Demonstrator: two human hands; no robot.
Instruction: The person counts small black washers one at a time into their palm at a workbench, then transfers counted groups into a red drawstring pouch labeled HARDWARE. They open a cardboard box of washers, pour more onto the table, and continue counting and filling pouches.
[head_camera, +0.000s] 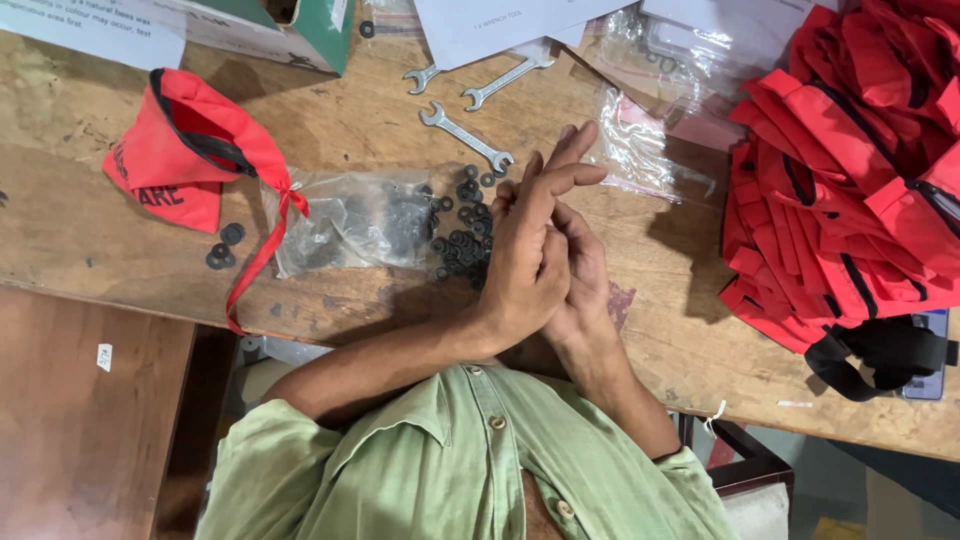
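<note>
My left hand (530, 250) lies across my right hand (585, 285) above the wooden table (90, 230), its fingers stretched out and slightly apart. Most of my right hand is covered by it, so I cannot tell what it holds, if anything. Just left of the hands, a loose heap of small black washers (462, 240) spills from a clear plastic bag (345, 222) holding more of them. A small open-ended wrench (466, 136) lies just beyond my fingertips.
A red pouch (185, 150) with a red ribbon (258, 265) lies at the left, a few washers (222, 250) beside it. Two more wrenches (505, 80), a green box (300, 30) and empty clear bags (640, 140) lie further back. Stacked red pouches (860, 170) and a phone (925, 375) fill the right.
</note>
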